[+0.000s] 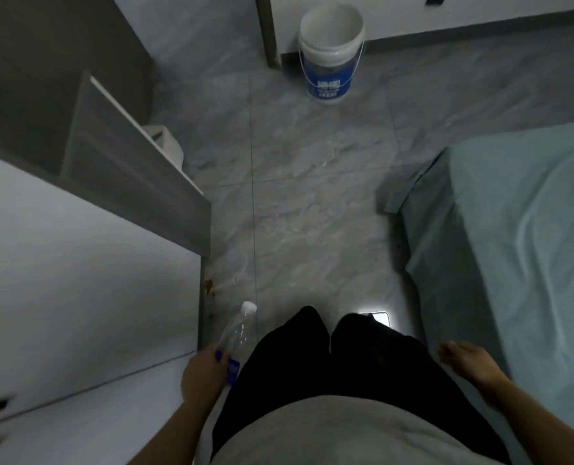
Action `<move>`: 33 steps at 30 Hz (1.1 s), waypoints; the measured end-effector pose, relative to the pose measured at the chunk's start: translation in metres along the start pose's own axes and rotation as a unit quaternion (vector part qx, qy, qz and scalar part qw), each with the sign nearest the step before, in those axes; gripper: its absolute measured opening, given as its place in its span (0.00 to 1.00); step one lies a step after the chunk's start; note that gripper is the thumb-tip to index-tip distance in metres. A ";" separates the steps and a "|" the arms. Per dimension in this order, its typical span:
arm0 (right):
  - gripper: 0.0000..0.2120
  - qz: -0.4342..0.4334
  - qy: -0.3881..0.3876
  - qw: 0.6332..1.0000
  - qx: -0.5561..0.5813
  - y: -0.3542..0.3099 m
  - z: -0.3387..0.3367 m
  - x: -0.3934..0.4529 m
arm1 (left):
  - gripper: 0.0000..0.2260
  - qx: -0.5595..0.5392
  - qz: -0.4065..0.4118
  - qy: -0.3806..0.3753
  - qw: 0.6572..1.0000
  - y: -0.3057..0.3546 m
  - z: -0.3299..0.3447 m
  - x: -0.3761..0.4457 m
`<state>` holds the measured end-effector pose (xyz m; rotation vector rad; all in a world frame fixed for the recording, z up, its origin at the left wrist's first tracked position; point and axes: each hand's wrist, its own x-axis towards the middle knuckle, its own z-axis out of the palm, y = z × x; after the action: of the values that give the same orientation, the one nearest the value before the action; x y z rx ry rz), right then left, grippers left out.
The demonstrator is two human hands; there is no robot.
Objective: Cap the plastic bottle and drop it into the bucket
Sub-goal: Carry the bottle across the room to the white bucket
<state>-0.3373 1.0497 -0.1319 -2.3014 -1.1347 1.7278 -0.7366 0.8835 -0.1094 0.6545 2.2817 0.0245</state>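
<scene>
At seven o'clock, one clear plastic bottle point(237, 333) with its white cap point(248, 307) on is gripped low by the left hand point(203, 372), fingers wrapped around it. One bucket point(330, 52) is seen at twelve o'clock on the floor point(312, 182). At four o'clock the right hand point(468, 362) is empty, fingers loosely spread. Both feet are hidden.

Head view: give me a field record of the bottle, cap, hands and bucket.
bottle: clear plastic bottle, held low beside the left leg, neck pointing forward
cap: white cap on the neck; how tight cannot be told
left hand: gripping the bottle's lower end
right hand: empty, fingers loose, near the bed
bucket: white bucket with blue label, upright and open, on the floor ahead by the wall
status: bottle not yet in bucket
</scene>
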 end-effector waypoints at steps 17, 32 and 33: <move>0.16 0.016 0.020 0.999 0.021 -0.235 -0.083 0.163 | 0.15 -0.003 0.041 0.043 0.998 0.265 -0.088 0.175; 0.13 0.022 0.029 0.999 -0.002 -0.441 -0.106 0.279 | 0.15 -0.014 0.004 0.002 1.000 0.408 -0.162 0.306; 0.13 0.031 0.031 0.999 0.002 -0.447 -0.107 0.283 | 0.14 -0.007 0.007 0.004 1.000 0.423 -0.170 0.318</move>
<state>-0.4479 1.5783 -0.1221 -2.3942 -1.0601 1.6636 -0.8488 1.4278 -0.1102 0.6652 2.2817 0.0491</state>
